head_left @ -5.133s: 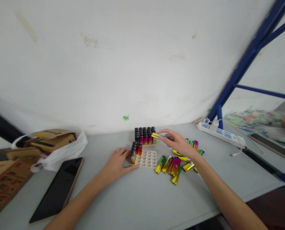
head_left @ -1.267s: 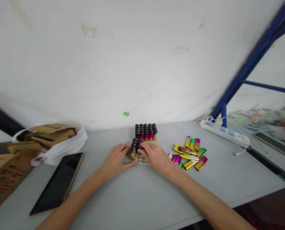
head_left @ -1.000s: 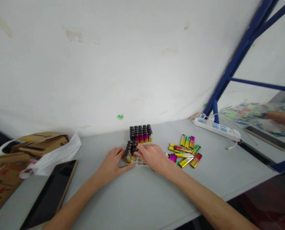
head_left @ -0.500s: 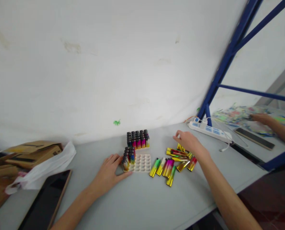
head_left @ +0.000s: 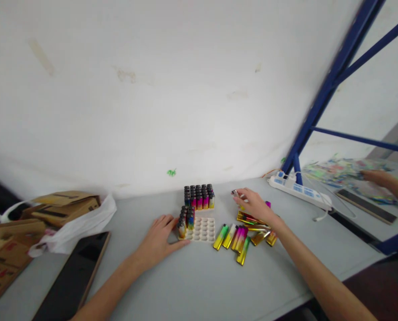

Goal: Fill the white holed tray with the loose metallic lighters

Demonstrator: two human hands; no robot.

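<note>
A pale tray (head_left: 203, 229) with round hollows lies on the table, two rows of upright lighters (head_left: 187, 216) with black tops in its left side. My left hand (head_left: 158, 238) rests at the tray's left front corner, fingers spread, thumb along the front edge and fingertips by the nearest lighters. My right hand (head_left: 254, 205) is closed over the back of a pile of loose gold lighters (head_left: 260, 236). Between its thumb and fingers a lighter (head_left: 235, 193) shows its metal top; its body is mostly hidden. Several green, white and pink lighters (head_left: 240, 238) lie loosely side by side right of the tray.
Behind the tray stands a full block of lighters (head_left: 200, 198). A tablet-like dark device (head_left: 73, 272), a white plastic bag (head_left: 85, 223) and cardboard boxes (head_left: 61, 207) are at left. A power strip (head_left: 301, 191) lies beside the blue frame (head_left: 322, 102). Another person's hand (head_left: 374, 176) is beyond it.
My right hand has come a little left and now has a lighter's metal top showing at its fingertips. The view has shifted slightly; my left hand stays by the tray.
</note>
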